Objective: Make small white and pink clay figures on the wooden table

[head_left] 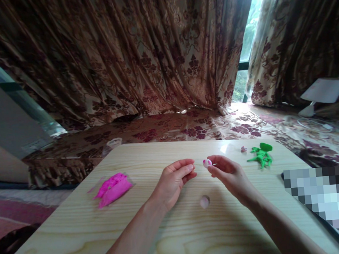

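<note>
Between the thumb and fingers of my right hand point(227, 173) is a small white ball with pink spots point(207, 163), and a thin pale point sticks out beside it. My left hand point(178, 179) is closed in a pinch just left of the ball, apart from it; whatever the fingertips hold is too small to make out. A pale round piece point(204, 201) lies on the table below and between the hands. Off to the left rests a bright pink soft lump, like modelling clay point(115, 189). Beyond my right hand stand a green figure with limbs point(261, 157) and a small spotted piece point(243, 149).
The light wooden table point(155, 245) carries all these things. A pixelated flat object point(324, 197) lies along its right edge. Behind are a patterned cloth-covered ledge point(169, 127), a white lamp point(322, 91) and long patterned curtains point(140, 51). A clear container point(112, 145) sits past the table's far left corner.
</note>
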Demonstrator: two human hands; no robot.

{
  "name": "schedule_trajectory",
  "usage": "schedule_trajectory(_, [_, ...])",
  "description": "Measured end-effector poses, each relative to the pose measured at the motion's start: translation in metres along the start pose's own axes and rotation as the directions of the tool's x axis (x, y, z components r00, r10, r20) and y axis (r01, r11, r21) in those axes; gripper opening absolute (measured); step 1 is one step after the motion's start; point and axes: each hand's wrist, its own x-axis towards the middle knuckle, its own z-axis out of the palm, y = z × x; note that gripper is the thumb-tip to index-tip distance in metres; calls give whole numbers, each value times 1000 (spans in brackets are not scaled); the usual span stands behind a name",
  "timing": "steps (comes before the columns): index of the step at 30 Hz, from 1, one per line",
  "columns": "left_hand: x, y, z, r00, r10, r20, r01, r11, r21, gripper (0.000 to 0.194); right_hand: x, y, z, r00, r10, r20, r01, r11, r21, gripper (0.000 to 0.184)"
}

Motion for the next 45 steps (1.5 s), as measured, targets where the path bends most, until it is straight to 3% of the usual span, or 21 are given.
schedule_trajectory(16, [-3,-1,4,997,78,7,-78,996,42,17,-2,3,2,1000,18,18,-18,1000,5,28])
schedule_trajectory(36, [-6,-2,5,999,21,36,-24,996,89,24,-3,0,3,1000,16,19,-17,1000,2,28])
schedule_trajectory(42, [-5,-4,5,994,114,5,-113,985,132,19,-2,-2,4,1000,12,10,-12,1000,-14,27])
schedule_trajectory(45, [-5,-4,7,995,103,7,-103,984,149,22,-3,-1,5,1000,-17,18,17,1000,1,26])
